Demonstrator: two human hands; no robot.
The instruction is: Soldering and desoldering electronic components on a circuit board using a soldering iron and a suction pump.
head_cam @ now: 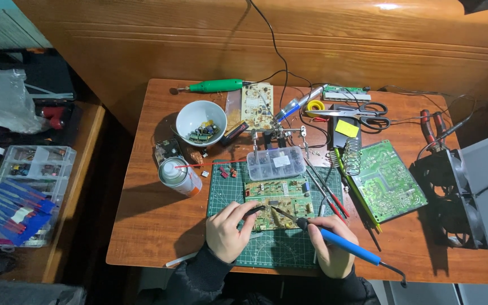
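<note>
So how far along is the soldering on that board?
Set up: circuit board lies on the green mat. In hand: right hand holds the blue soldering iron, tip on the board; left hand holds a thin dark tool there. Finished joints: too small to tell.

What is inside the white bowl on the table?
The white bowl holds a small heap of loose electronic parts, green and dark. Whatever lies beneath the heap is covered.
</note>
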